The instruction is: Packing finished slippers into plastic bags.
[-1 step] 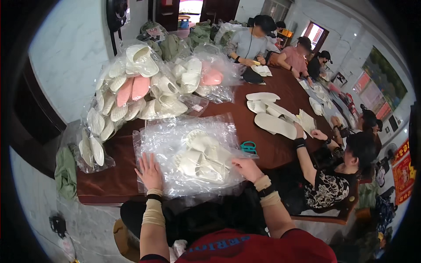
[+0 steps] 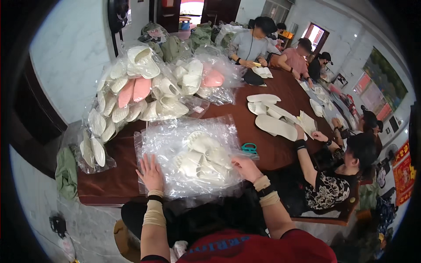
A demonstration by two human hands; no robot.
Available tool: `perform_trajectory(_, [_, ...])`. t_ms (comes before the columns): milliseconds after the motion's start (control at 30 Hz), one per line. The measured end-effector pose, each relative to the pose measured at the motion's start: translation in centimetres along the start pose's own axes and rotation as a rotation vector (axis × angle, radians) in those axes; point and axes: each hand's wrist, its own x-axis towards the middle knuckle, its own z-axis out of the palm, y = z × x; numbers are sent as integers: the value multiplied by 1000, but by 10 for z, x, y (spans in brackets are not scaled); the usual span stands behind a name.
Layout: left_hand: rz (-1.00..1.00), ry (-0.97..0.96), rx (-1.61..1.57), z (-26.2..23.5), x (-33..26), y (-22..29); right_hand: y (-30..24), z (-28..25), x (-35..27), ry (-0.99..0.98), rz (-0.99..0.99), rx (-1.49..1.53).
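Observation:
A clear plastic bag [image 2: 160,131] lies flat on the table in front of me. Pale cream slippers [image 2: 206,162] show in its middle, overlapping; whether all are inside the bag I cannot tell. My left hand [image 2: 150,172] rests with spread fingers on the bag's left side. At the opposite side, my right hand [image 2: 246,168] has its fingers closed on the bag's edge, right beside the slippers. Green-handled scissors [image 2: 249,148] lie just beyond my right hand.
Bagged cream and pink slippers [image 2: 141,89] are heaped at the left back of the brown-covered table [image 2: 105,186]. A co-worker [image 2: 335,179] sits at my right, handling loose slippers [image 2: 276,127]. Others work along the far edge.

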Motion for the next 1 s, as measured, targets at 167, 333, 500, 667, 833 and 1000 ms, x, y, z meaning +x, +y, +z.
perform_trajectory(167, [-12,-6,-13,-5,-2,-6,40,32,20,79,-106,-323])
perform_trajectory(333, [-7,-22,-48,-7,-2,4,99,48,30,34,-139,-193])
perform_trajectory(500, [-33,4,-5,-11,-5,-21,42,43,49,-167,424,775])
perform_trajectory(667, [9,10,-50,-5,-3,-4,35,23,19,-162,293,802])
perform_trajectory(833, [-5,0,-35,-6,-2,-7,7,18,23,-279,415,495])
perform_trajectory(1000, [3,-11,-43,-7,-2,-5,-3,34,16,-295,577,772])
